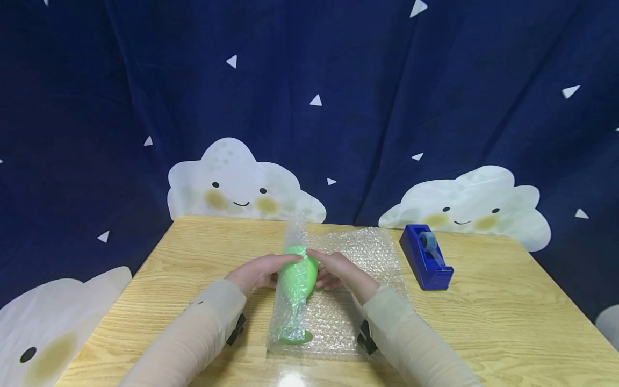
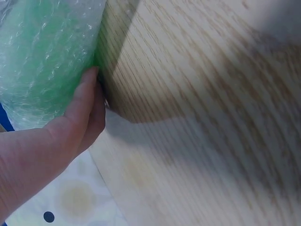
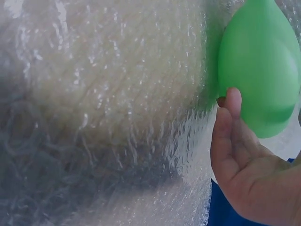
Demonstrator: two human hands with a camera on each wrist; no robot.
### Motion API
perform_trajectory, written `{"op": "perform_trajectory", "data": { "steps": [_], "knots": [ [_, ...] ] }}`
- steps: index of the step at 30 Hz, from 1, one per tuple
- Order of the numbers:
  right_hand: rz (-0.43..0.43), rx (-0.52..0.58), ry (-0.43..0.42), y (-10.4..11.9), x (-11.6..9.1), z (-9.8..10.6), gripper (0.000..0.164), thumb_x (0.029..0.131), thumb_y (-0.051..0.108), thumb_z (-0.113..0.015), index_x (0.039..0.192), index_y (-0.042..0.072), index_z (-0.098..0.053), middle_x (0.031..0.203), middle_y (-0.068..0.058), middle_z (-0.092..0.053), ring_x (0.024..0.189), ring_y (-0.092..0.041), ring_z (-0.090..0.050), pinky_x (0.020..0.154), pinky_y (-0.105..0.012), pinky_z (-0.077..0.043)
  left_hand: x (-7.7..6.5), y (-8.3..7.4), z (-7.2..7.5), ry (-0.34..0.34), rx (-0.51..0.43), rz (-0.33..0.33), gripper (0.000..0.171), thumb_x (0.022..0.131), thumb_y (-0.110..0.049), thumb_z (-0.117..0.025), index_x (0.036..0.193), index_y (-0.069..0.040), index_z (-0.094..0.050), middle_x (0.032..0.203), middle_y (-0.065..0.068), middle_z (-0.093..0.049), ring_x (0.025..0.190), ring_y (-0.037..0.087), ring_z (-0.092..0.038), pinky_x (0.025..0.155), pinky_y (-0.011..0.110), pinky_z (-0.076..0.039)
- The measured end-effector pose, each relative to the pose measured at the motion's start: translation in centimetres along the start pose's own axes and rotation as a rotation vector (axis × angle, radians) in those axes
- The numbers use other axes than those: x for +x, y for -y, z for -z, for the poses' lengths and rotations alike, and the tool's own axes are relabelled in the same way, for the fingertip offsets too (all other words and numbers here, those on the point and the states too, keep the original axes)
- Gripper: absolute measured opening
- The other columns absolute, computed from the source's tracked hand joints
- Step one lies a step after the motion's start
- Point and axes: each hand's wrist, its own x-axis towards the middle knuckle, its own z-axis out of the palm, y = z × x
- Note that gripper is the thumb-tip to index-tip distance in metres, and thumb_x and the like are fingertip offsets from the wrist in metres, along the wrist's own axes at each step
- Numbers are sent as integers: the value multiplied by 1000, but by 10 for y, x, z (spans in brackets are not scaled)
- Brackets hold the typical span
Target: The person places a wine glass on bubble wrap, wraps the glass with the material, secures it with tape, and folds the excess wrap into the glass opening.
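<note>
A light green goblet (image 1: 312,273) lies on its side on a sheet of bubble wrap (image 1: 369,252), its round foot toward the person. The sheet's left part is folded over the goblet and covers its left side; the right side of the bowl is bare. My left hand (image 1: 258,269) holds the wrapped bowl from the left, thumb on top, fingers low along its side in the left wrist view. From the right, my right hand (image 1: 345,273) holds the bare bowl, thumb over its top near the flap's edge. In the right wrist view its fingertips touch the green bowl (image 3: 256,61).
A blue tape dispenser (image 1: 425,258) with a roll of tape stands on the wooden table (image 1: 498,301), right of the bubble wrap. Behind the table hangs a dark blue curtain (image 1: 309,134) with clouds and white triangles.
</note>
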Motion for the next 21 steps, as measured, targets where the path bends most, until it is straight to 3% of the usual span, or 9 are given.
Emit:
{"op": "perform_trajectory", "data": {
  "steps": [13, 21],
  "knots": [
    [-17, -14, -7, -3, 3, 0, 61, 86, 52, -53, 105, -6, -61, 86, -12, -71, 60, -11, -62, 59, -27, -55, 5, -2, -4, -1, 29, -4, 81, 84, -44, -62, 137, 10, -31, 132, 25, -46, 117, 35, -51, 100, 47, -45],
    [-33, 41, 6, -6, 3, 1, 60, 86, 51, -52, 107, -6, -60, 86, -12, -69, 62, -14, -62, 59, -28, -55, 5, -3, -7, 16, 67, -18, 82, 84, -47, -60, 137, 9, -31, 130, 24, -47, 116, 34, -52, 100, 48, -44]
  ]
}}
